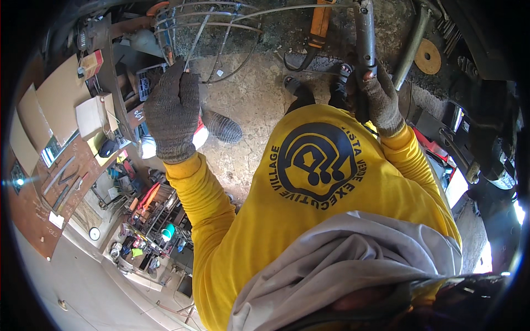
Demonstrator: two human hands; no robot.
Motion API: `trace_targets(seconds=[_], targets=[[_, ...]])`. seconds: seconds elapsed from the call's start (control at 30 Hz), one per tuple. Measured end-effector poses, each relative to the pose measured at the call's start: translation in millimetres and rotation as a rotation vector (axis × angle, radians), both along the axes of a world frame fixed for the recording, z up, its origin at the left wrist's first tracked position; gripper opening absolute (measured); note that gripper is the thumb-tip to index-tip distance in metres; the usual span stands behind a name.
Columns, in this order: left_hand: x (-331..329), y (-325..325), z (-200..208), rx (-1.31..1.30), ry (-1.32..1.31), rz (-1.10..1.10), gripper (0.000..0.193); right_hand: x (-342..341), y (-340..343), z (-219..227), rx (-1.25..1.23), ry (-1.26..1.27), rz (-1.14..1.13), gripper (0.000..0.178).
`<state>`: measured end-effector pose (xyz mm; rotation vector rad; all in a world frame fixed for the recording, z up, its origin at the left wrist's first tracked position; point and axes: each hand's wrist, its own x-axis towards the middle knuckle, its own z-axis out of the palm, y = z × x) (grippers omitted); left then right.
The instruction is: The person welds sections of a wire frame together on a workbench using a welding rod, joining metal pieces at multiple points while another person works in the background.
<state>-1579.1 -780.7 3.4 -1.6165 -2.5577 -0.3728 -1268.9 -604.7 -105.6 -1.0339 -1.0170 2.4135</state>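
My left hand (172, 113), in a dark grey knitted glove, is at the left with its fingers drawn together. A thin metal rod (200, 37) runs up from its fingertips, among several curved rods (243, 17). On the right, my right hand (383, 105), in a brownish-grey glove, is closed at the lower end of a grey metal tube (365, 33) with holes along it. A dark part (361, 102) shows beside that palm; I cannot make out whether it belongs to the tube. The tube's upper end meets the picture's edge.
An orange tool (320, 25) with a dark end lies at the top middle. A thicker pipe (413, 49) and a tan disc (428, 56) are at the upper right. Cardboard sheets (58, 105) and hand tools (66, 182) rest on a brown board (33, 207) at the left.
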Motion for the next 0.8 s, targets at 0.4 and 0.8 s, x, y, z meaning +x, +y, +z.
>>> trace_targets(seconds=[0.4, 0.8], targets=[[-3.8, -1.0, 3.8, -0.029, -0.073, 0.021, 0.029, -6.5, -2.6, -9.5, 0.001, 0.026, -0.005, 0.057], [-25.7, -16.9, -10.4, 0.098, 0.075, -0.156, 0.026, -12.4, -3.3, -16.1, 0.076, 0.137, 0.041, 0.053]])
